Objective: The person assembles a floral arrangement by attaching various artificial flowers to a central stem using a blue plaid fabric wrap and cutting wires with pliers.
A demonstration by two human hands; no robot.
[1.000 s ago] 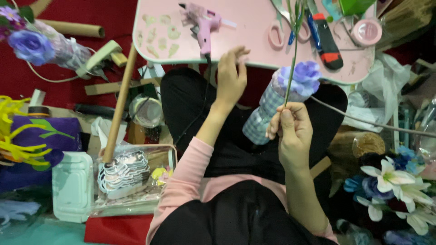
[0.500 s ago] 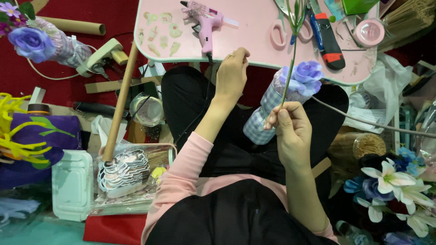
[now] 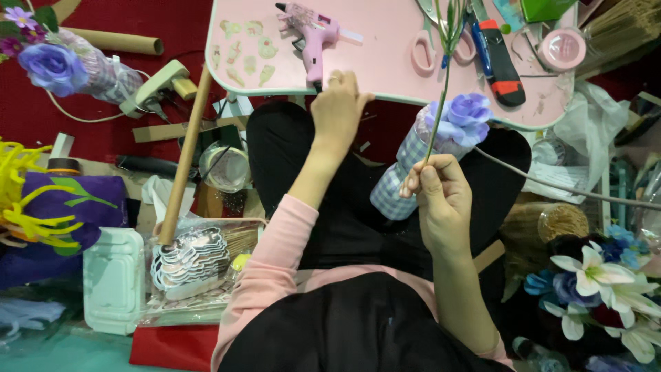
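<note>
Head view. The right hand [image 3: 441, 207] is raised at centre right, its grip pinched on the lower end of a thin green wire flower stem [image 3: 439, 103]. The stem stands nearly upright and runs from the fingertips to the far edge of the frame, crossing the near edge of the pink lap bench [image 3: 385, 62]. Just beside the stem, on the near side of the bench edge, lies a purple fabric rose on a checked lilac wrapped handle [image 3: 441, 141].

The left hand [image 3: 337, 114] reaches to the near edge of the bench. Its fingers are curled at the base of the pink plastic hot-glue gun [image 3: 313, 34], which lies on the bench; whether the grip is closed on the gun cannot be told.

Further right on the bench lie pink-handled scissors [image 3: 427, 52], a black and red utility knife [image 3: 499, 58] and a round pink tape dispenser [image 3: 561, 48].

On the floor at left a long brown cardboard tube [image 3: 186, 151] leans over a clear plastic tray [image 3: 200, 269] of cut paper shapes. A white plastic container [image 3: 113, 279] stands just beside the tray. White artificial lilies [image 3: 599, 275] lie at near right.
</note>
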